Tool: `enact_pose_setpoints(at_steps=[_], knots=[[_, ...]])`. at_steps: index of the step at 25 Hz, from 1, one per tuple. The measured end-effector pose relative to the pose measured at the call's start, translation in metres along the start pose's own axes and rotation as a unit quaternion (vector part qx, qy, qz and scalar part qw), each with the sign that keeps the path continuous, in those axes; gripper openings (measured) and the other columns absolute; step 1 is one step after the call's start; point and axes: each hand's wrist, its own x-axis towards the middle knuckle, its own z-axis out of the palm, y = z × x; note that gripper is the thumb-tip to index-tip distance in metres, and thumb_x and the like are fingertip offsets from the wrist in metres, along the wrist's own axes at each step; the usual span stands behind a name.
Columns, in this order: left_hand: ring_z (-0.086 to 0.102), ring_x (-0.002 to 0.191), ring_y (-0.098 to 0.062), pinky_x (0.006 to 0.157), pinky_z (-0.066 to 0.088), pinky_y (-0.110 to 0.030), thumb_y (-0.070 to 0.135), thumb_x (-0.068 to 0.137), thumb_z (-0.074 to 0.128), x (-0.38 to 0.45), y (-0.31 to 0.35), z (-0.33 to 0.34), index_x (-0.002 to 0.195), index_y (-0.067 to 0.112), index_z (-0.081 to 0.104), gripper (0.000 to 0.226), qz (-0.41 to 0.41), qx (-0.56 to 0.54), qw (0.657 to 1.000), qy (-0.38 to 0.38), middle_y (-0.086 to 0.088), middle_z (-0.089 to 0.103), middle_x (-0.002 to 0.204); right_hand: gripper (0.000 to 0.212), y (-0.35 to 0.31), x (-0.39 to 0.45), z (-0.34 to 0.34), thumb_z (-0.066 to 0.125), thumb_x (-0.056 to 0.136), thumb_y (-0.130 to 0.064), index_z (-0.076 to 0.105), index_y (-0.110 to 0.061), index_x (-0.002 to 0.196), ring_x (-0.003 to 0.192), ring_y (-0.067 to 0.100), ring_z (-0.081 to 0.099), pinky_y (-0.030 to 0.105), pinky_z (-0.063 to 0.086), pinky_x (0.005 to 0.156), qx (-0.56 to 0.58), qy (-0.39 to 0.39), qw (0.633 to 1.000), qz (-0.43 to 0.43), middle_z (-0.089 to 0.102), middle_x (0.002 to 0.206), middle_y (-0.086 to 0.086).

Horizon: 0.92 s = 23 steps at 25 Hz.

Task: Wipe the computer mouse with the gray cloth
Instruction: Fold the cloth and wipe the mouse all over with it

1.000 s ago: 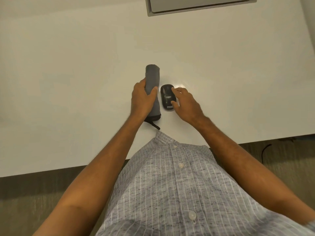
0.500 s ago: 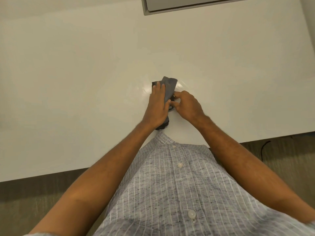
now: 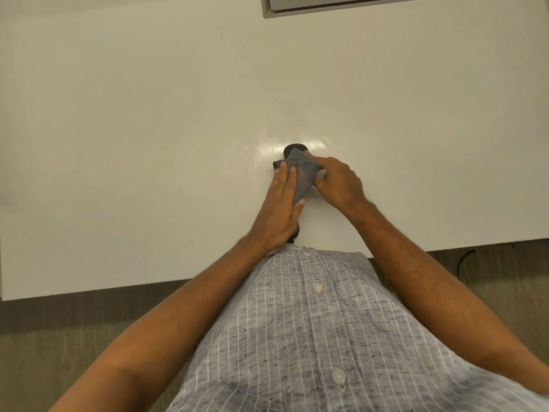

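The gray cloth [image 3: 303, 173] lies draped over the black computer mouse [image 3: 292, 149], whose far end alone peeks out beyond the cloth. My left hand [image 3: 280, 212] presses flat on the cloth, thumb tucked under its near side, holding it onto the mouse. My right hand [image 3: 338, 181] grips the mouse from the right side, fingertips touching the cloth's edge. A dark end of the cloth shows below my left wrist. Both hands sit on the white table [image 3: 148, 144], close to its front edge.
A gray framed panel [image 3: 341, 5] is set into the table at the far edge, top centre. The table's front edge runs just before my body, with carpet floor below. A dark cable [image 3: 465, 257] lies on the floor at right.
My left hand carried the rolled cloth from beside the mouse onto it and now presses it down. My right hand closed in on the mouse's right side.
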Motion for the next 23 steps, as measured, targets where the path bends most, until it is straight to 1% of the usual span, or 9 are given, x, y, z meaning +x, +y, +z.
enact_pose_setpoints(at_steps=[3,6,9,11,14,18,19,21,23], knots=[[-0.002,0.161,-0.033,0.132,0.002,-0.041,0.025,0.111,0.039,0.023,0.002,-0.009,0.162,-0.002,0.006,0.066,-0.015,-0.003,1.000,0.019,-0.021,0.001,0.172,0.028,0.003,0.001,0.003,0.060,0.092,-0.045,0.070,-0.039,0.117,0.100,0.023,0.068,0.033,0.042,0.075,0.012,-0.008,1.000,0.012,0.071,0.106,-0.013],[0.018,0.157,-0.036,0.128,0.016,-0.049,0.029,0.110,0.040,0.059,0.000,-0.023,0.160,0.001,0.024,0.059,-0.012,0.035,0.999,0.038,-0.019,0.023,0.169,0.039,0.006,0.004,0.005,0.062,0.092,-0.054,0.064,-0.046,0.130,0.105,0.020,0.066,0.034,0.043,0.078,0.008,-0.012,1.000,0.014,0.073,0.113,-0.013],[0.031,0.152,-0.033,0.124,0.024,-0.059,0.034,0.109,0.039,0.088,-0.005,-0.040,0.159,0.008,0.032,0.056,-0.015,0.058,0.997,0.046,-0.014,0.037,0.163,0.053,0.009,0.006,0.007,0.067,0.092,-0.051,0.052,-0.049,0.143,0.111,0.019,0.065,0.033,0.044,0.081,0.001,-0.003,1.000,0.013,0.073,0.119,-0.011],[0.026,0.155,-0.033,0.126,0.020,-0.057,0.033,0.110,0.038,0.089,-0.009,-0.040,0.161,0.009,0.027,0.057,-0.018,0.045,0.998,0.051,-0.012,0.033,0.166,0.056,0.008,0.008,0.008,0.067,0.092,-0.051,0.049,-0.049,0.145,0.113,0.019,0.065,0.034,0.045,0.082,-0.005,-0.001,1.000,0.011,0.073,0.120,-0.011],[0.015,0.159,-0.034,0.129,0.013,-0.051,0.026,0.111,0.038,0.067,-0.010,-0.024,0.162,0.004,0.019,0.059,-0.020,0.033,0.998,0.056,-0.017,0.021,0.171,0.055,0.010,0.008,0.007,0.066,0.093,-0.053,0.052,-0.044,0.145,0.113,0.019,0.065,0.035,0.046,0.084,-0.009,-0.002,1.000,0.013,0.073,0.122,-0.009],[-0.002,0.161,-0.035,0.131,0.006,-0.049,0.024,0.110,0.042,0.014,-0.010,0.003,0.162,0.000,0.006,0.068,0.002,0.054,0.998,0.025,-0.021,-0.003,0.172,0.038,0.011,0.006,0.006,0.057,0.093,-0.050,0.064,-0.043,0.130,0.108,0.022,0.068,0.034,0.046,0.079,-0.002,0.000,1.000,0.013,0.072,0.112,-0.011],[-0.005,0.160,-0.037,0.131,0.006,-0.051,0.023,0.110,0.043,0.003,-0.011,0.009,0.162,-0.001,0.005,0.069,0.021,0.069,0.997,0.013,-0.021,-0.007,0.171,0.039,0.011,0.005,0.005,0.053,0.094,-0.048,0.063,-0.044,0.132,0.110,0.024,0.068,0.035,0.049,0.081,0.005,-0.002,1.000,0.007,0.072,0.117,-0.009],[-0.007,0.159,-0.037,0.131,0.006,-0.052,0.024,0.109,0.043,-0.010,-0.014,0.016,0.162,0.000,0.004,0.070,0.045,0.083,0.996,-0.006,-0.019,-0.010,0.170,0.044,0.010,0.004,0.002,0.054,0.100,-0.044,0.053,-0.046,0.144,0.118,0.025,0.065,0.040,0.053,0.092,0.014,-0.017,1.000,-0.009,0.068,0.134,-0.002],[-0.008,0.160,-0.035,0.131,0.004,-0.049,0.027,0.110,0.041,-0.008,-0.013,0.014,0.163,0.003,0.003,0.070,0.041,0.079,0.996,-0.005,-0.018,-0.010,0.172,0.044,0.009,0.003,0.001,0.054,0.102,-0.042,0.051,-0.044,0.146,0.119,0.026,0.064,0.040,0.053,0.094,0.013,-0.017,1.000,-0.013,0.067,0.137,0.000]])
